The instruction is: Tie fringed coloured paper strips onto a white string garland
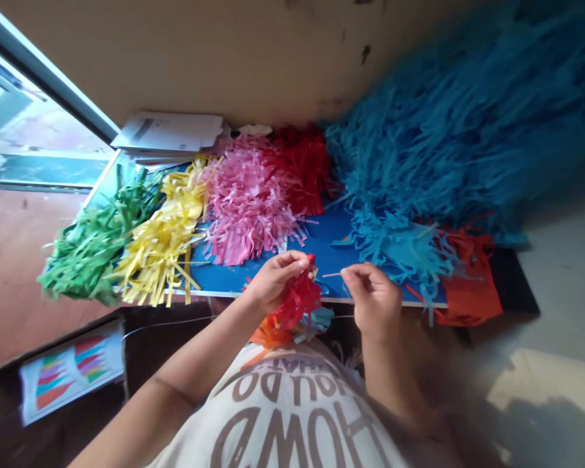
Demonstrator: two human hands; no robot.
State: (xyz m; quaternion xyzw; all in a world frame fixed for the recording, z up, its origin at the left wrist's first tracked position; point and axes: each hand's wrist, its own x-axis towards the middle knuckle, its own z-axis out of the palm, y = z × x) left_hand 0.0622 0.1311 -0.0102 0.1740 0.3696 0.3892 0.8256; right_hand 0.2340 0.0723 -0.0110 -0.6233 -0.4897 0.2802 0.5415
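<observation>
My left hand [277, 281] is closed on the gathered top of a red paper tassel [302, 298], whose cut strips hang down in front of my shirt. Just to the right, my right hand [376, 296] pinches a thin pale strip [332, 275] that points toward the tassel's top without touching it. Below the red tassel hang an orange tassel [273, 330] and a light blue tassel [319, 318]. A thin pale string [170, 321] runs sideways behind them at the table's front edge.
On the blue table [334, 234] lie fringed paper piles: green [97, 240], yellow [163, 240], pink [253, 201], red [305, 169], light blue [400, 244] and orange [472, 279]. A large blue fringe mass [458, 117] rises at right. White papers [168, 130] sit behind; a printed sheet [73, 374] lies lower left.
</observation>
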